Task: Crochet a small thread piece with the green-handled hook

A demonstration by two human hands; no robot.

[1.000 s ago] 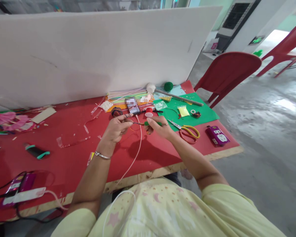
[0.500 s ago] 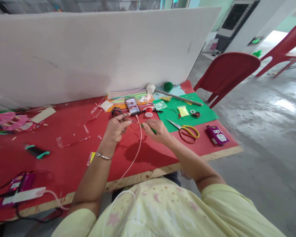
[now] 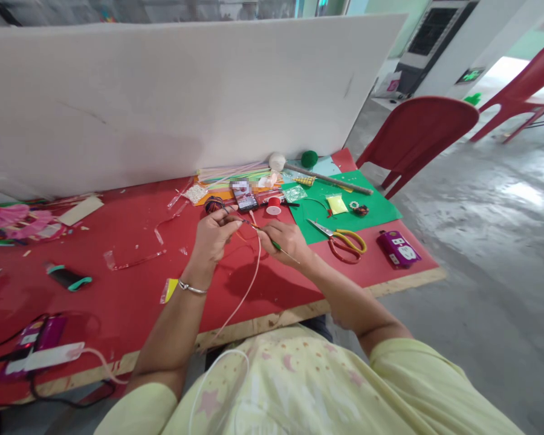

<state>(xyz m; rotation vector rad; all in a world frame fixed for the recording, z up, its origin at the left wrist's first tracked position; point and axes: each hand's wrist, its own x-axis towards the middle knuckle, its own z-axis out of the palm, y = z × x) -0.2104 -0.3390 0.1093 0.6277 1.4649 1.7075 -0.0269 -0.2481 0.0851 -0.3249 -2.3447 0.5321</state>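
My right hand (image 3: 289,240) is closed around a slim crochet hook (image 3: 277,246) with a green grip; its thin metal end sticks out toward my wrist. Facing it, my left hand (image 3: 212,241) pinches a small strip of dark, multicoloured yarn work (image 3: 247,222), which runs toward the hook's front tip. Fine stitches there are too small to make out. A ball of dark mixed yarn (image 3: 214,205) lies just behind my left fingers. A pale cable (image 3: 255,272) runs from the phone (image 3: 245,196) down between my hands to the table edge.
Right of my hands lie scissors (image 3: 342,240) on green paper (image 3: 381,211) and a purple box (image 3: 399,248). A red thread spool (image 3: 274,206) stands near the phone. A white board (image 3: 163,96) walls off the back. Left are a black-and-teal tool (image 3: 68,278) and a power bank (image 3: 45,332).
My right hand has turned slightly, so the hook slants more and its metal rear end now shows over my wrist. My left hand stays nearly in place, still pinching the yarn work.
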